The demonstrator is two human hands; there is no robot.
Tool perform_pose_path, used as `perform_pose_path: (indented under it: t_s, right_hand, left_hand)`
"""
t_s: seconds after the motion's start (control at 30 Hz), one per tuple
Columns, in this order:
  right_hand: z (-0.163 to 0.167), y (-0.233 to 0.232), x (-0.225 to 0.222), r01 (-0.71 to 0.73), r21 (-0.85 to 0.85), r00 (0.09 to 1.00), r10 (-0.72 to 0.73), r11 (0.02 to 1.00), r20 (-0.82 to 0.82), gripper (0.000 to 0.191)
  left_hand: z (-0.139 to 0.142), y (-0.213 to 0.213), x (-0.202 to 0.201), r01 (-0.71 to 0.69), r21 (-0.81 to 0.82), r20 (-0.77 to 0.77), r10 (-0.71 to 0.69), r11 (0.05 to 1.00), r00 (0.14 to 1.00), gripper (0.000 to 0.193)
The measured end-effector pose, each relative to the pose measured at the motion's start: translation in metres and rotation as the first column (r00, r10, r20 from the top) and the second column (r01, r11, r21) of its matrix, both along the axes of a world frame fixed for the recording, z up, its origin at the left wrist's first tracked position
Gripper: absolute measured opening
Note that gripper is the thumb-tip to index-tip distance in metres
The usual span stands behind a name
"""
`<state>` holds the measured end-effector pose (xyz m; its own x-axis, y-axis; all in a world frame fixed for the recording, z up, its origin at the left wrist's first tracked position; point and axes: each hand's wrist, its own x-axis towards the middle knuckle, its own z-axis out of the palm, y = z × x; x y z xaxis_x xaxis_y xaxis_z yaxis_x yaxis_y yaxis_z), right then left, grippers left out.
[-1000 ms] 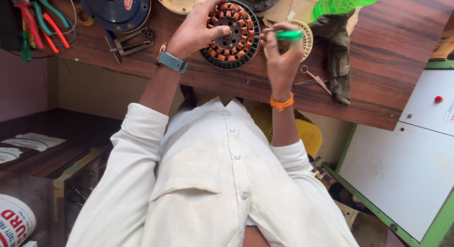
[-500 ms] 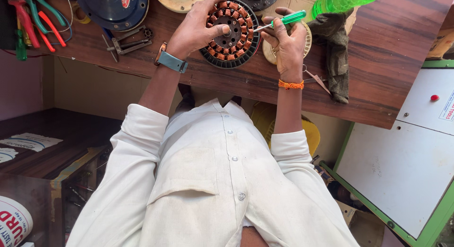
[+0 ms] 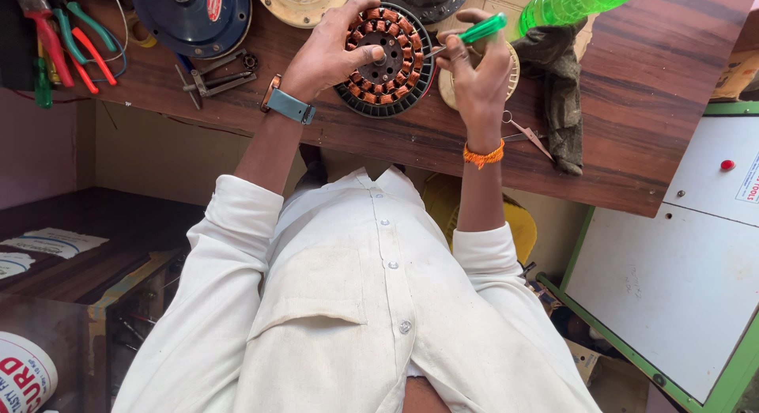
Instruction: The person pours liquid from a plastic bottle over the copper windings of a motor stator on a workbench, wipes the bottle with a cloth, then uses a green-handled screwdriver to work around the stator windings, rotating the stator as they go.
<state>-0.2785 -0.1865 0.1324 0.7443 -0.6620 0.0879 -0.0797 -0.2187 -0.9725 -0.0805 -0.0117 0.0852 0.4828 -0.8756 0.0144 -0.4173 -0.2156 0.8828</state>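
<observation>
L hand (image 3: 330,53) fingers spread, palm down; R hand (image 3: 474,69) fisted grip; both forearms extended fwd.

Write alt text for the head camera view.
A person's left hand steadies a round copper-wound motor stator on a wooden workbench while the right hand holds a green-handled screwdriver to its rim. Pliers, a blue motor cover and a green bottle lie around.

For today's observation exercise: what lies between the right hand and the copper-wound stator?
Only the metal shaft of the green-handled screwdriver, running from the right hand to the stator, in the head view.
</observation>
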Motion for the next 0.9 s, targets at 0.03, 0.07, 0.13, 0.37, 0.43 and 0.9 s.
perform_pose_path:
  t_s: [0.03,0.07,0.13,0.37,0.43,0.9]
  right_hand:
    - [0.002,0.005,-0.001,-0.017,-0.03,1.0,0.017,0.999,0.01,0.033]
    - [0.002,0.012,-0.001,-0.009,-0.193,0.998,-0.003,0.981,-0.062,0.026]
    - [0.001,0.026,0.0,-0.024,-0.502,0.979,-0.08,0.865,-0.186,0.012]
    - [-0.007,0.027,-0.045,0.052,0.329,0.977,-0.116,0.943,0.178,0.016]
    - [-0.017,0.023,-0.052,0.03,0.642,0.915,-0.279,0.766,0.291,0.016]
    - [-0.049,0.037,-0.058,0.0,0.75,0.859,-0.384,0.661,0.339,0.016]
  left_hand:
    - [0.0,0.001,-0.001,0.004,-0.01,0.013,-0.003,1.0,1.0,0.069]
    - [-0.001,0.001,-0.001,-0.007,-0.009,-0.034,0.006,1.0,0.999,0.069]
    - [-0.004,-0.001,-0.003,-0.025,-0.01,-0.127,0.024,1.0,0.992,0.069]
    - [-0.014,0.029,0.005,-0.299,-0.029,-0.794,0.16,0.954,0.587,0.048]
    - [-0.018,0.048,-0.006,-0.367,0.177,-0.865,0.322,0.913,0.384,0.046]
    - [-0.029,0.029,0.052,0.182,0.091,-0.661,-0.077,0.979,0.746,0.034]
